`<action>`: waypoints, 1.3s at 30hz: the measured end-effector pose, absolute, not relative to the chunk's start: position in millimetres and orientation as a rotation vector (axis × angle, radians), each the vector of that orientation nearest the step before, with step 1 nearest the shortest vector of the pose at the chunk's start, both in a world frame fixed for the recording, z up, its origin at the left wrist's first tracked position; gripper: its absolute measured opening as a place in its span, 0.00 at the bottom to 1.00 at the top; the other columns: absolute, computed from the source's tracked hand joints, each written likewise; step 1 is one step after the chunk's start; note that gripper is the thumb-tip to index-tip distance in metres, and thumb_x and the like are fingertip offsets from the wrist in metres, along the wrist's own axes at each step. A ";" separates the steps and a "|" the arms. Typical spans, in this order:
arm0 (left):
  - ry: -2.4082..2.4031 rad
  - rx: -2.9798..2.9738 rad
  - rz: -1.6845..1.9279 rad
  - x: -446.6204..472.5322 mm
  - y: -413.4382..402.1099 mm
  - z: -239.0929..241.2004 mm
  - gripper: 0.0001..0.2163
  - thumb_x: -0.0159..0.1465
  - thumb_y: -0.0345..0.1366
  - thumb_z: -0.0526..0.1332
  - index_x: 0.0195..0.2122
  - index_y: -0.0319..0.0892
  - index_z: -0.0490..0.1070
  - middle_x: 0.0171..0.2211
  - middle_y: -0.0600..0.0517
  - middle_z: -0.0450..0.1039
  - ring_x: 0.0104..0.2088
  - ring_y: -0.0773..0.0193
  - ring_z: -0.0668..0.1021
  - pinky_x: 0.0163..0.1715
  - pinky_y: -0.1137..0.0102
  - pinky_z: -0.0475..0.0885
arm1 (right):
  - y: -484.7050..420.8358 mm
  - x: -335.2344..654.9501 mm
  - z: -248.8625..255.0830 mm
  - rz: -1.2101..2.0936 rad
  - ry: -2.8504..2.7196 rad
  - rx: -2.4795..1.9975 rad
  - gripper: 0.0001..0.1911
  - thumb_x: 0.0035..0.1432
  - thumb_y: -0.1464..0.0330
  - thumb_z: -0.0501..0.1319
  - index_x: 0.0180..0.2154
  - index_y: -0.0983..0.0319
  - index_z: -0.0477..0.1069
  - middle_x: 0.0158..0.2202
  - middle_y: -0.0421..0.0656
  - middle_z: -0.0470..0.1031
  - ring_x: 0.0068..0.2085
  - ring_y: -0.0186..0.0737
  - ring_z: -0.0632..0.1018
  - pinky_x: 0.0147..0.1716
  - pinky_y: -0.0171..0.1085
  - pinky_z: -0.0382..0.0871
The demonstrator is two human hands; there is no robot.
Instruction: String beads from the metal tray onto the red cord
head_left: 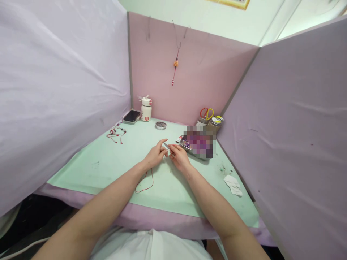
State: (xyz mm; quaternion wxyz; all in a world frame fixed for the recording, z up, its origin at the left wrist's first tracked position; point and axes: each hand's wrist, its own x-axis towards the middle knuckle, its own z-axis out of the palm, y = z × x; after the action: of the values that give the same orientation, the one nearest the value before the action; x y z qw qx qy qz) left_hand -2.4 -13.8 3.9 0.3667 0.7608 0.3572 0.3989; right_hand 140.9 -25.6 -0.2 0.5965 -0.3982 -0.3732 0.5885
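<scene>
My left hand [156, 156] and my right hand [179, 156] are close together above the middle of the table, fingers bent and pinching. Between them runs a thin red cord [152, 177], which hangs from under my left hand and lies in a loose loop on the tabletop. A slim grey strip or stick [166, 145] spans the gap between the fingertips; its kind is too small to make out. My right fingers are closed around the cord's other part, mostly hidden by the fingers.
A tray [199, 156], partly blurred, holds purple beads right of my hands. Behind it stand scissors [207, 113] in a jar and a spool [217, 120]. A round tin [161, 125], white bottle [146, 110], phone [132, 116], beaded cords [116, 133] and crumpled tissue [233, 185] lie around.
</scene>
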 end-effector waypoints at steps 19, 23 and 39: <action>0.839 1.785 0.847 -2.8 -14.3 0.8 0.28 0.56 0.30 0.55 0.59 0.38 0.54 0.26 0.53 0.75 0.26 0.66 0.76 0.33 0.69 0.69 | -21.9 148.6 -0.2 1.287 -0.864 -0.891 0.17 0.40 0.58 0.69 0.28 0.63 0.71 0.21 0.35 0.63 0.23 0.27 0.63 0.22 0.30 0.56; 0.861 1.642 0.933 0.2 -10.1 -0.1 0.18 0.57 0.39 0.59 0.47 0.38 0.67 0.30 0.48 0.77 0.32 0.62 0.77 0.37 0.65 0.70 | -23.3 145.3 -1.4 1.269 -0.922 -0.925 0.18 0.41 0.57 0.68 0.29 0.63 0.71 0.20 0.34 0.61 0.21 0.27 0.61 0.21 0.31 0.53; 0.878 1.249 1.066 -3.3 -7.7 6.7 0.10 0.48 0.40 0.66 0.28 0.39 0.72 0.29 0.52 0.72 0.30 0.68 0.72 0.30 0.72 0.63 | -27.7 142.4 -2.2 1.004 -1.119 -1.050 0.19 0.44 0.56 0.65 0.35 0.62 0.72 0.26 0.37 0.70 0.23 0.29 0.63 0.24 0.32 0.57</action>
State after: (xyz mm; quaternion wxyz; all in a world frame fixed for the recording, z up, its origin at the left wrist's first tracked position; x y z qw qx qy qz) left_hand -3.3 -7.7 6.7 0.5969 0.5383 0.3782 0.4593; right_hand 142.4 -27.7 -2.2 0.6085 -0.4544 -0.4843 0.4344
